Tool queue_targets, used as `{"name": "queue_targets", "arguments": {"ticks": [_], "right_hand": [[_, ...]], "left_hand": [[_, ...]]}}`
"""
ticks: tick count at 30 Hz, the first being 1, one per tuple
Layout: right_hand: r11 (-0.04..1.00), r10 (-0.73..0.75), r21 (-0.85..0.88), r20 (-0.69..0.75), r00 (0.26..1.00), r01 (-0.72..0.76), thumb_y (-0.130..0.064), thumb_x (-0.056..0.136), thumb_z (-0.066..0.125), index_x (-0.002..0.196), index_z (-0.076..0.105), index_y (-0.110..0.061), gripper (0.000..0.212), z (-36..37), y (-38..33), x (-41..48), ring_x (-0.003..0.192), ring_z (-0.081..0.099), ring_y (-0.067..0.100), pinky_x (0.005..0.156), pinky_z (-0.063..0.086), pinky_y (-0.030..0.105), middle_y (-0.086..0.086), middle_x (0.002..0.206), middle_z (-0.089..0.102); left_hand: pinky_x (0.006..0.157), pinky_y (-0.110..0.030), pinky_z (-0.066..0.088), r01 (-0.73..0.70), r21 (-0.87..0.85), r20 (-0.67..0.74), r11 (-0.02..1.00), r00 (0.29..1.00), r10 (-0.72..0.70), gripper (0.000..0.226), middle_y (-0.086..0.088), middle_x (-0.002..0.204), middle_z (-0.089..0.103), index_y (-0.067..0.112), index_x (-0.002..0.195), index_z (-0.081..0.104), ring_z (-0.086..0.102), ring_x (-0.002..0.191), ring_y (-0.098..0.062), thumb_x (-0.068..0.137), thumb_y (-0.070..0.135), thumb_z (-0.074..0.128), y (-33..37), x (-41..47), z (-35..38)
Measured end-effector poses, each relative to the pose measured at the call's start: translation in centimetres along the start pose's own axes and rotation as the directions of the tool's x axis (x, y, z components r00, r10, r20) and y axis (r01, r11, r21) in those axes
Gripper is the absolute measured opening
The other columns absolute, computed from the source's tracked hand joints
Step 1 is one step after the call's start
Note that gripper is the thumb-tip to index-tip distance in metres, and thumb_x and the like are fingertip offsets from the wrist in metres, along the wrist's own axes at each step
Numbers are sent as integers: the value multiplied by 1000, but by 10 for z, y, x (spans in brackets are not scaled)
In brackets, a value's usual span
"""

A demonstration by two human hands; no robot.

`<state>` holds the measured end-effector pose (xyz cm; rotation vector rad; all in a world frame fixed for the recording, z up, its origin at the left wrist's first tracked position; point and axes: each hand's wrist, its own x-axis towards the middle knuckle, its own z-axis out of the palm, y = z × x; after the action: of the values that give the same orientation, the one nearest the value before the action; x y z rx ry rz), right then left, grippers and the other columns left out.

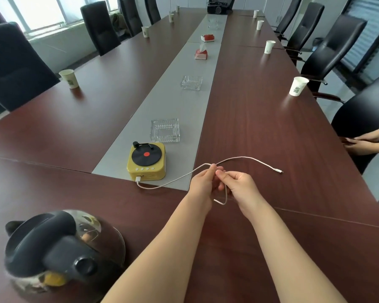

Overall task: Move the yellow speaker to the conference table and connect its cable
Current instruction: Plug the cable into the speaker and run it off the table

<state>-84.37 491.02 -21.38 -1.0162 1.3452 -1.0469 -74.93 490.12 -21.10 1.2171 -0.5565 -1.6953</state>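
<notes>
The yellow speaker (146, 164), shaped like a small record player with a black disc on top, stands on the grey strip of the conference table (260, 119). A white cable (245, 158) is plugged into its front face by a white plug. The cable runs right along the table into my two hands. My left hand (202, 182) pinches the cable between thumb and fingers. My right hand (239, 183) holds it too, with a loop hanging below. The free end with its small plug lies on the wood to the right.
A glass kettle (59, 254) with a black handle stands at the near left. Two glass ashtrays (165, 130) and red tissue boxes (201, 54) sit along the grey strip. Paper cups (297, 86) line both sides. Black chairs surround the table. Another person's hands (363, 143) rest at the right edge.
</notes>
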Motion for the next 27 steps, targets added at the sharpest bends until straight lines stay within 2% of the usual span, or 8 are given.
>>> {"name": "queue_targets", "arguments": {"ticks": [3,5,7,12,18,23,25,27], "right_hand": [[998,9,56,-6,1000,-8,-22,91,60,53,56,-8,41,2,-1,-12,50,53,15,54,44,24,-3,46,55],[995,43,87,-2,999,-42,-22,92,58,62,62,-8,33,3,-2,-21,44,46,9,47,41,18,-6,44,53],[992,76,103,7,997,-76,-22,93,57,69,65,-9,29,5,-3,-28,41,41,6,44,38,15,-7,43,53],[982,97,159,62,993,-106,-25,96,52,72,67,-9,33,9,-5,-47,44,40,9,47,36,18,-5,44,54],[980,101,160,109,989,-118,-21,97,49,73,65,-10,31,11,-11,-67,45,41,12,43,33,19,-4,47,56],[982,115,129,155,981,-136,-17,98,47,76,64,-7,29,11,-14,-87,39,47,6,40,40,16,-3,46,58],[980,129,126,181,975,-153,-15,98,47,78,63,-5,27,12,-15,-94,40,48,7,41,43,16,-2,47,58],[977,145,127,205,968,-174,-13,98,47,79,63,-4,26,12,-16,-103,41,49,8,42,45,17,-1,48,59]], "left_hand": [[43,-18,41,-3,53,22,999,1000,2,29,4,37,47,9,74,62,46,33,-7,96,24,49,-2,-13,-3],[47,-22,42,-18,72,31,997,999,16,31,2,37,47,7,71,59,48,33,-10,96,24,50,-3,-21,-6],[45,-22,43,-36,78,33,996,999,34,31,0,37,47,4,71,56,48,32,-13,96,23,50,-4,-28,-8],[39,-21,40,-44,38,19,998,999,44,32,0,36,43,5,70,55,41,28,-12,96,22,48,-4,-45,-7],[34,-18,39,-27,-11,13,1000,1000,28,31,-1,34,41,6,74,57,37,26,-12,98,22,45,-1,-61,-8],[35,-17,36,-21,4,-45,1000,999,21,32,1,34,45,7,76,58,35,26,-12,98,27,45,-5,-71,-13],[36,-18,35,-9,14,-88,1000,996,10,33,1,39,51,10,76,60,36,26,-12,97,30,46,-5,-73,-15],[38,-20,35,-15,7,-131,1000,991,16,33,-1,53,57,11,73,61,43,30,-9,97,30,47,-6,-77,-16]]}}
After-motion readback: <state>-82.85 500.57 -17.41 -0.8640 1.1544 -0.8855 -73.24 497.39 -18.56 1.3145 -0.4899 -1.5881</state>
